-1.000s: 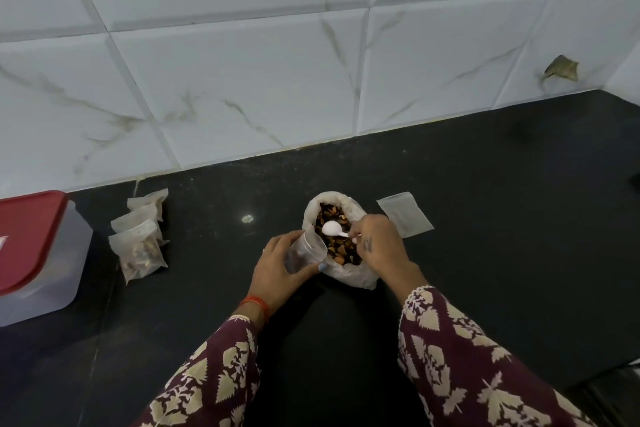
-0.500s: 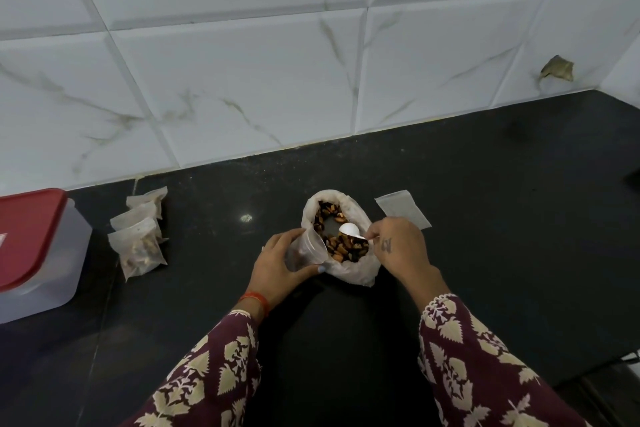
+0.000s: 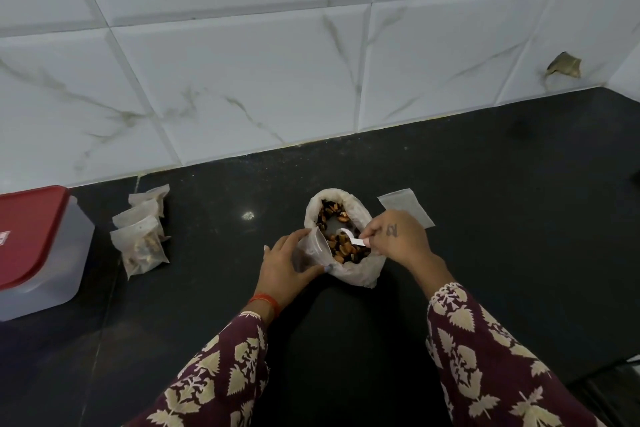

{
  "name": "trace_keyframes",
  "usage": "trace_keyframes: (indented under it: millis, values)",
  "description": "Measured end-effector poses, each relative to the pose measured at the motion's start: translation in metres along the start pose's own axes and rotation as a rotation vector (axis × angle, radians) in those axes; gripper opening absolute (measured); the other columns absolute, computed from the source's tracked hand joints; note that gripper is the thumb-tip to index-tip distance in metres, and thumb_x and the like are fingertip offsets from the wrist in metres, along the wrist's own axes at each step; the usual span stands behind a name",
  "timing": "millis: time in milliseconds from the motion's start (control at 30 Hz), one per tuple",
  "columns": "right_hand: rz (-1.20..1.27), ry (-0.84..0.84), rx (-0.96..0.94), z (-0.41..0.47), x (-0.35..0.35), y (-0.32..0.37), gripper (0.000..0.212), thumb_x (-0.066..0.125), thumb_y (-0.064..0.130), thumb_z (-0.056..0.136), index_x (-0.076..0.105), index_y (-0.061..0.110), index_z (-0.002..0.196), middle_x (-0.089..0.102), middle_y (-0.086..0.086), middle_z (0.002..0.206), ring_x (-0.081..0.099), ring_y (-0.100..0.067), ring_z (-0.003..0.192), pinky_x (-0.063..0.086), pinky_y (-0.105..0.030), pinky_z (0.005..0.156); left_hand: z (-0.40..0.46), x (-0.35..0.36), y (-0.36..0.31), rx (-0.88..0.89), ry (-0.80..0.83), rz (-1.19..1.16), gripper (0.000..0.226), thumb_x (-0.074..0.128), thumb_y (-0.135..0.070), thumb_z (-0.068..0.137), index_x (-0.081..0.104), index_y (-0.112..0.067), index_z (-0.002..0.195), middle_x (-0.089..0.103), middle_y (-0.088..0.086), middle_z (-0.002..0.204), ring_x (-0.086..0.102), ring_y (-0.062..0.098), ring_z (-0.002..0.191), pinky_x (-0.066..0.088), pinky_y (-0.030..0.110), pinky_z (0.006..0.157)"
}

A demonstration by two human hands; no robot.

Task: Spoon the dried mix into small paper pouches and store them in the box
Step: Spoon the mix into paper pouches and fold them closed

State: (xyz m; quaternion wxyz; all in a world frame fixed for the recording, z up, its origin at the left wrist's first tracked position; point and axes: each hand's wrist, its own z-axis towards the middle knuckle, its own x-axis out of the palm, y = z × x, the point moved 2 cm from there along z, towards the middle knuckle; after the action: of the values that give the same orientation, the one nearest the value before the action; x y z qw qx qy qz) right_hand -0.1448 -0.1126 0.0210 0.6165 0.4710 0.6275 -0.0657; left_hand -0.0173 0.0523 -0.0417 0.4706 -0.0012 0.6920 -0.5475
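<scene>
Right hand: the right hand (image 3: 396, 237) pinches the handle of a small white plastic spoon (image 3: 349, 236), knuckles up, wrist bent in over the bag; a dark mark shows on its back.
Spoon: bowl down among the dried mix (image 3: 341, 243), lower and further left than half a second ago, when it sat lifted above the pieces.
Left hand: the left hand (image 3: 287, 267) curls around a small translucent paper pouch (image 3: 311, 251), holding its mouth open and tilted toward the bag; an orange thread circles the wrist. Its pose is unchanged.
Bag: a crinkled white bag (image 3: 356, 270), rim rolled down, stands on the counter, holding brown and black pieces.
Empty pouch: a flat pouch (image 3: 405, 206) lies just behind the right hand.
Filled pouches: three filled pouches (image 3: 142, 241) lie overlapping, well to the left.
Box: a frosted plastic box (image 3: 45, 267) with a red lid (image 3: 27, 232), at the left edge.
Counter: black speckled stone counter (image 3: 502, 218) under glossy white veined wall tiles (image 3: 242, 62).
Sleeves: maroon sleeves (image 3: 485, 357) with a cream leaf print.
</scene>
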Motion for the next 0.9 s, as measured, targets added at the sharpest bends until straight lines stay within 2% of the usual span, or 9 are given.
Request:
trace_keyframes:
  millis: [133,267,500,567,600,667,700,833,900]
  values:
    - [0.232,0.037,0.123,0.004,0.007,-0.001,0.014,0.067,0.015,0.086,0.074,0.022,0.096,0.072,0.004,0.092,0.065,-0.004,0.063,0.048,-0.016,0.062,-0.001,0.001,-0.007,-0.011,-0.004,0.014,0.067,0.077,-0.040,0.073,0.045,-0.031,0.132,0.049,-0.006,0.133,0.042,0.012,0.126,0.008,0.054,0.117]
    - [0.305,0.089,0.144,0.004,0.002,-0.001,0.013,0.069,0.011,0.084,0.075,0.019,0.092,0.073,0.000,0.090,0.068,-0.011,0.066,0.055,-0.026,0.075,-0.002,0.001,-0.009,-0.023,0.006,0.028,0.067,0.077,-0.039,0.074,0.045,-0.031,0.132,0.048,-0.006,0.134,0.041,0.011,0.127,0.003,0.052,0.117]
    - [0.486,0.114,0.285,0.010,0.006,0.006,0.010,0.068,0.005,0.084,0.073,0.014,0.084,0.069,-0.003,0.083,0.070,-0.020,0.070,0.059,-0.035,0.078,-0.003,-0.001,-0.012,-0.022,0.009,0.022,0.066,0.076,-0.038,0.075,0.044,-0.031,0.133,0.049,-0.007,0.133,0.040,0.010,0.127,0.001,0.050,0.117]
    - [0.562,0.130,0.332,0.008,0.006,0.005,0.012,0.066,0.003,0.085,0.073,0.010,0.091,0.068,-0.005,0.085,0.067,-0.017,0.067,0.059,-0.027,0.068,-0.003,-0.001,-0.013,-0.023,0.011,0.025,0.067,0.076,-0.039,0.075,0.044,-0.031,0.133,0.049,-0.007,0.133,0.040,0.010,0.127,0.001,0.050,0.117]
    - [0.599,0.135,0.349,0.006,0.005,0.003,0.014,0.065,0.002,0.086,0.072,0.007,0.096,0.068,-0.007,0.089,0.065,-0.016,0.065,0.056,-0.020,0.057,-0.002,-0.001,-0.012,-0.025,0.013,0.022,0.067,0.076,-0.039,0.074,0.044,-0.032,0.133,0.049,-0.007,0.133,0.040,0.010,0.126,0.002,0.051,0.118]
    - [0.682,0.127,0.371,0.002,0.003,0.002,0.018,0.062,-0.001,0.087,0.070,0.002,0.102,0.068,-0.011,0.095,0.062,-0.016,0.061,0.041,-0.012,0.036,-0.001,-0.001,-0.009,-0.025,0.025,-0.001,0.068,0.077,-0.041,0.072,0.044,-0.034,0.132,0.049,-0.008,0.132,0.041,0.009,0.125,0.009,0.055,0.117]
    - [0.725,0.119,0.377,0.000,0.003,0.001,0.018,0.061,-0.003,0.087,0.069,0.000,0.103,0.067,-0.012,0.095,0.061,-0.016,0.061,0.036,-0.011,0.032,-0.001,-0.001,-0.008,-0.023,0.033,-0.021,0.069,0.078,-0.042,0.071,0.044,-0.037,0.131,0.050,-0.009,0.132,0.042,0.008,0.124,0.013,0.056,0.116]
    - [0.749,0.107,0.363,-0.002,0.005,-0.002,0.015,0.061,0.001,0.088,0.071,0.005,0.098,0.069,-0.007,0.085,0.062,-0.012,0.058,0.033,-0.010,0.034,-0.001,-0.005,-0.007,-0.043,0.046,-0.077,0.066,0.078,-0.043,0.071,0.045,-0.037,0.128,0.052,-0.012,0.129,0.044,0.006,0.123,0.007,0.054,0.117]
    - [0.748,0.086,0.362,-0.003,0.005,-0.006,0.014,0.063,0.005,0.087,0.072,0.009,0.097,0.071,-0.003,0.079,0.063,-0.010,0.057,0.033,-0.010,0.036,-0.002,-0.006,-0.008,-0.049,0.050,-0.108,0.063,0.077,-0.044,0.071,0.045,-0.041,0.125,0.053,-0.019,0.122,0.047,0.008,0.122,0.013,0.055,0.116]
